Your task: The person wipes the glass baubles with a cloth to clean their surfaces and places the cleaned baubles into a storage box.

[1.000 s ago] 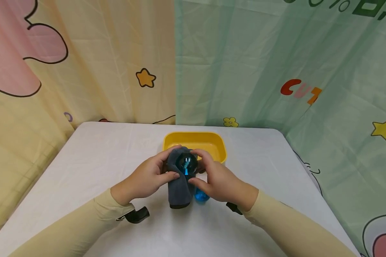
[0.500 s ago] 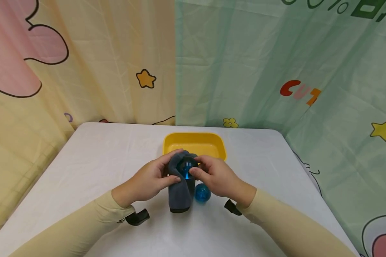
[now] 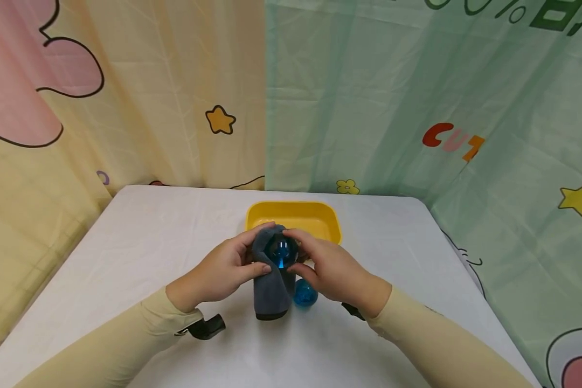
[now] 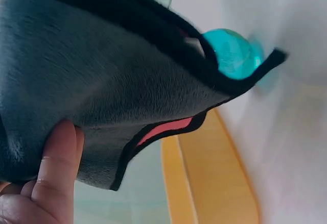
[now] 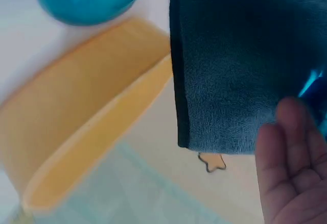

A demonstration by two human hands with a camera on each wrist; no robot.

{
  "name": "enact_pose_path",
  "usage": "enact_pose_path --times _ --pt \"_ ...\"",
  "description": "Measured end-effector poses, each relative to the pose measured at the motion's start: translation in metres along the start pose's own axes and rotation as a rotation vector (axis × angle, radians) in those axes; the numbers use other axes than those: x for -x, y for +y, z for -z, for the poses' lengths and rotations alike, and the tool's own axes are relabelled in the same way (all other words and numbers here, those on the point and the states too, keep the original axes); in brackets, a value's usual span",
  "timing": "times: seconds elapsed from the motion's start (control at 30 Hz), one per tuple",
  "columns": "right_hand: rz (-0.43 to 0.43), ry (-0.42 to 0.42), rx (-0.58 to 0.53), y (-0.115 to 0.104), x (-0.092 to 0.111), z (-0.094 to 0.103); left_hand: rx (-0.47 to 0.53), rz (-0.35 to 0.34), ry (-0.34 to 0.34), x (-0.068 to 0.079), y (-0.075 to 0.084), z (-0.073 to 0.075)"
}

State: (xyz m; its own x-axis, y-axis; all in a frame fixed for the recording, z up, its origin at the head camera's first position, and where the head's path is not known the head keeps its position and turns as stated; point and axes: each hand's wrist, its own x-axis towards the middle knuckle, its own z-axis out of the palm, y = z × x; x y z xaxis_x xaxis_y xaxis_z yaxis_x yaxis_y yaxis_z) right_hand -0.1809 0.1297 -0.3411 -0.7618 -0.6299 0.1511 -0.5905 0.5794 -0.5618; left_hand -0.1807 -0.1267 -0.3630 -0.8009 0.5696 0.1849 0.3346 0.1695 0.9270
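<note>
A grey plush cloth [image 3: 271,293] with black edging hangs draped in front of the yellow tray, held up off the table. My left hand [image 3: 223,267] grips it from the left, thumb in front; the left wrist view shows the thumb [image 4: 59,163] pressed into the plush. A clear blue ball [image 3: 282,250] sits against the cloth, partly wrapped by it. My right hand [image 3: 337,269] holds this ball from the right, its thumb and index finger at the ball's edge. Some right fingers [image 5: 291,132] lie against the cloth in the right wrist view.
A second clear blue ball [image 3: 305,293] rests on the white-covered table [image 3: 184,221], just right of the hanging cloth. Behind the hands stands the yellow tray [image 3: 337,229]. Patterned curtains [image 3: 349,97] enclose the table's back and sides.
My right thumb moved up over the ball's front, then back down to its edge. The cloth and held ball dipped slightly and rose again. The left hand keeps its grip.
</note>
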Motion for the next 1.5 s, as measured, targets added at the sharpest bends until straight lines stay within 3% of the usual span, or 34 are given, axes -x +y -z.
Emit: enact_pose_path --times 0.17,0.23,0.3,0.5,0.73,0.9,1.13,1.2,1.37,1.5 --pt "-0.128 -0.005 -0.341 0.0041 0.0002 -0.002 -0.023 -0.012 0.004 0.0 0.0016 -0.0014" --pt "-0.135 0.01 -0.38 0.0038 0.0008 -0.0034 -0.029 -0.01 0.006 0.0001 0.0017 -0.0023" --pt "-0.111 0.021 -0.331 0.0022 0.0016 -0.0048 -0.035 -0.008 0.009 0.0004 0.0013 -0.0032" --pt "-0.013 0.007 -0.045 -0.0038 0.0031 -0.0047 -0.031 -0.019 0.012 0.0006 0.0003 -0.0018" --pt "0.018 -0.021 0.099 -0.0038 0.0005 -0.0025 -0.018 -0.01 -0.001 0.0016 -0.0009 -0.0005" --pt "0.041 -0.013 0.114 -0.0022 0.0019 0.0003 -0.038 -0.022 -0.001 0.003 0.0017 -0.0002" --pt "-0.059 -0.014 -0.146 0.0027 0.0021 -0.0033 -0.053 -0.025 0.004 0.0034 0.0055 -0.0021" --pt "-0.057 -0.003 -0.173 0.0029 0.002 -0.0058 -0.049 -0.02 0.006 0.0033 0.0046 -0.0031" --pt "-0.021 0.014 -0.089 -0.0003 0.0035 -0.0076 -0.051 -0.015 0.02 0.0033 0.002 -0.0032" --pt "0.018 -0.021 0.004 -0.005 0.0046 -0.003 -0.03 -0.027 0.017 0.0032 0.0019 -0.0005"
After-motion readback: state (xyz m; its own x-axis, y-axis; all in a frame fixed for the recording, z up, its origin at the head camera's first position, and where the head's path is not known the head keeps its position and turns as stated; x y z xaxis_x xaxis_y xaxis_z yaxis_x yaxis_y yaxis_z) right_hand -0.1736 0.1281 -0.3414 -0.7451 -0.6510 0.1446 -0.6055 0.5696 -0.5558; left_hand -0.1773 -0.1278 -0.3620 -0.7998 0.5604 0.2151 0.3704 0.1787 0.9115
